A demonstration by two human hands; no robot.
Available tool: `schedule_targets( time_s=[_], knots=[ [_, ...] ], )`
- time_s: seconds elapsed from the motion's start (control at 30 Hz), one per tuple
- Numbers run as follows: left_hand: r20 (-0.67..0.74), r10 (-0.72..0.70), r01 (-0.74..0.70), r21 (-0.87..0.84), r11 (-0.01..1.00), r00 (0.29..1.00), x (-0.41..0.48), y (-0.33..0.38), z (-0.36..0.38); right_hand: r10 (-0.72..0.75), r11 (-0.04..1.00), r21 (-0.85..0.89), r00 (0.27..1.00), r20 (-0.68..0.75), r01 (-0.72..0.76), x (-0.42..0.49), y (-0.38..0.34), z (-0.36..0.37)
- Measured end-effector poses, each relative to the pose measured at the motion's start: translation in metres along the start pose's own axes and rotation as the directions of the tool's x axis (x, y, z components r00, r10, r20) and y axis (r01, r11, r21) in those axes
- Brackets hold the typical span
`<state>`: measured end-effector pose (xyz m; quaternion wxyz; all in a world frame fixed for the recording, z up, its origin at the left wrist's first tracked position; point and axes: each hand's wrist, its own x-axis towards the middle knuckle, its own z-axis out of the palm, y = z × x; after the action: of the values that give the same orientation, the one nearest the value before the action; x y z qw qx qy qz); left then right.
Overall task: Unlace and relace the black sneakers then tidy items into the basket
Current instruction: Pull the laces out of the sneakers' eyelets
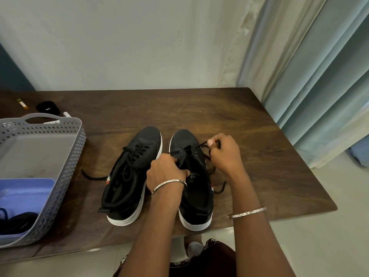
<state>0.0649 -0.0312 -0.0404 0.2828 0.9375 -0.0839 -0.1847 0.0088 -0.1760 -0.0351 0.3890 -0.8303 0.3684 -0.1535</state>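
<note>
Nearest us, by the tabletop's near edge, the right sneaker sits beside the left sneaker. Our left hand grips its upper; our right hand pinches the lace. Tugging hard could slide the shoe off that edge.

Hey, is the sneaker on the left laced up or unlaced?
Laced but untied: on the left sneaker lace crosses the eyelets, ends loose.
</note>
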Motion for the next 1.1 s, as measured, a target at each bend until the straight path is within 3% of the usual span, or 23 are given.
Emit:
schedule_targets(
  time_s=[0.1,0.2,0.27,0.3,0.4,0.53,0.67,0.73,0.87,0.97,1.1],
  knots=[
    [-0.001,0.004,-0.004,0.007,1.000,1.000,0.000,-0.001,0.000,0.156,0.897,0.425,0.987,-0.047,-0.122,-0.001,0.002,-0.009],
    [-0.007,0.003,-0.003,0.005,1.000,1.000,0.000,-0.001,0.000,0.279,0.631,0.760,0.960,-0.032,-0.158,-0.001,0.000,-0.016],
    [-0.007,0.005,-0.005,0.009,1.000,1.000,-0.001,0.000,-0.001,0.323,0.501,0.857,0.945,-0.057,-0.120,0.000,0.004,-0.020],
    [-0.009,0.006,-0.006,0.010,1.000,1.000,-0.002,0.001,-0.001,0.344,0.492,0.863,0.936,-0.071,-0.115,0.001,0.007,-0.021],
    [-0.008,0.007,-0.007,-0.002,1.000,1.000,-0.003,0.002,-0.004,0.344,0.605,0.784,0.934,-0.099,-0.140,0.000,0.013,-0.021],
    [-0.024,0.033,-0.035,-0.066,0.997,0.999,-0.010,0.002,-0.011,0.197,0.771,0.630,0.975,-0.099,-0.091,-0.005,0.009,-0.026],
    [-0.238,0.225,-0.298,-0.341,0.892,0.945,-0.013,0.012,-0.016,-0.049,0.922,0.386,0.999,0.013,0.040,-0.009,-0.002,-0.033],
    [-0.279,0.341,-0.432,-0.403,0.807,0.897,-0.011,0.018,-0.016,-0.156,0.952,0.281,0.982,0.104,0.122,-0.012,-0.006,-0.037],
    [-0.150,0.488,-0.495,-0.479,0.725,0.860,-0.009,0.018,-0.012,-0.281,0.911,0.370,0.930,0.238,0.181,-0.021,-0.015,-0.044],
    [-0.131,0.456,-0.445,-0.563,0.697,0.880,-0.009,0.017,-0.013,-0.281,0.902,0.393,0.933,0.223,0.177,-0.024,-0.018,-0.046],
    [0.059,0.317,-0.083,-0.905,0.417,0.947,-0.013,0.018,-0.024,-0.215,0.945,0.255,0.977,0.011,0.205,-0.019,-0.016,-0.036]
  ],
)
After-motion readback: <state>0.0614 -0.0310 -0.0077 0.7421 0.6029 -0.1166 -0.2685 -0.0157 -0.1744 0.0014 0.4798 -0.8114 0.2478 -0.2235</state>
